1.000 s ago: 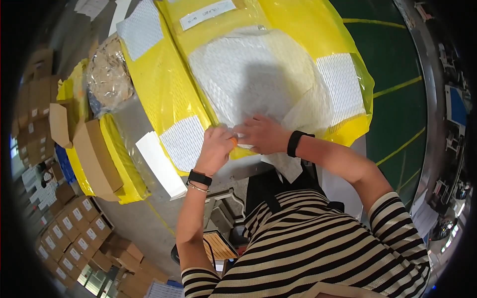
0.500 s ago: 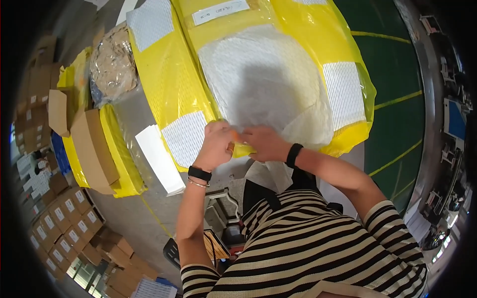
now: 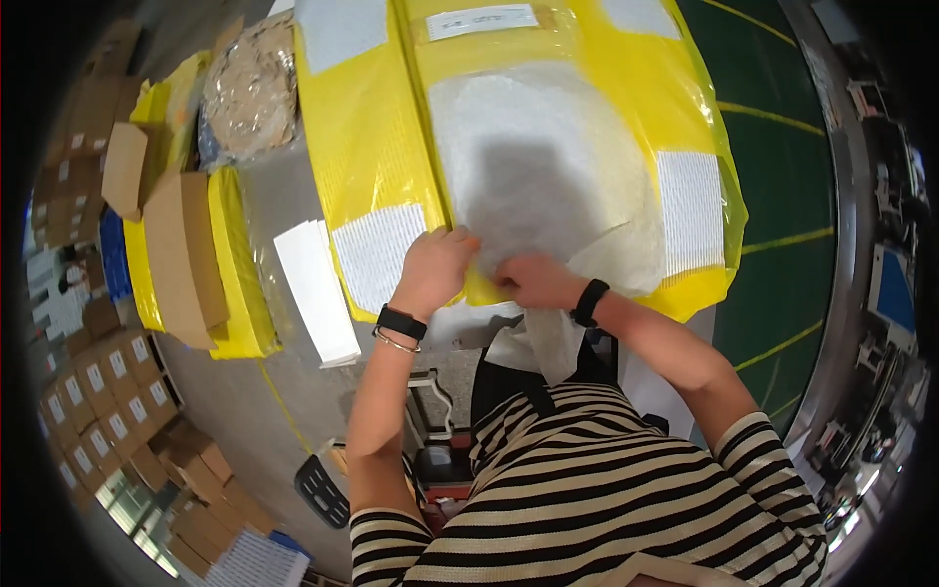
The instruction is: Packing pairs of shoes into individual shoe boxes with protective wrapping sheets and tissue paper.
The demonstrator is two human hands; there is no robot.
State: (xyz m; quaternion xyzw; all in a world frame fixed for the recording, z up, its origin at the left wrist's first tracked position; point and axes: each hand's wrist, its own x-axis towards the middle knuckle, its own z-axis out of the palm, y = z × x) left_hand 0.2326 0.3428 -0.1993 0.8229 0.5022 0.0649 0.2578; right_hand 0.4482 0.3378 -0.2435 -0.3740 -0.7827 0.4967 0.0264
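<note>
A large yellow plastic bag (image 3: 377,132) lies in front of me, white patches showing on it. In its middle is a thin whitish sheet (image 3: 533,108), with a loose end hanging over the near edge. My left hand (image 3: 437,266) is closed at the bag's near edge, beside the lengthwise fold. A small orange bit (image 3: 472,245) shows at its fingertips; its kind is unclear. To the right, a short way off, my right hand (image 3: 541,281) is curled over the sheet's near edge. Its fingertips are slightly blurred, and what they hold is hidden.
White folded sheets (image 3: 315,289) lie left of the bag. Farther left stand an open cardboard box (image 3: 181,259), a yellow-wrapped bundle (image 3: 238,264) and a clear bag of brown material (image 3: 251,88). Stacked cartons (image 3: 108,401) fill the lower left. Green flooring (image 3: 773,196) with yellow lines runs along the right.
My hands have drawn apart; the right one is now farther right, away from the left. The whole view has shifted, so the bag appears slightly lower and farther right.
</note>
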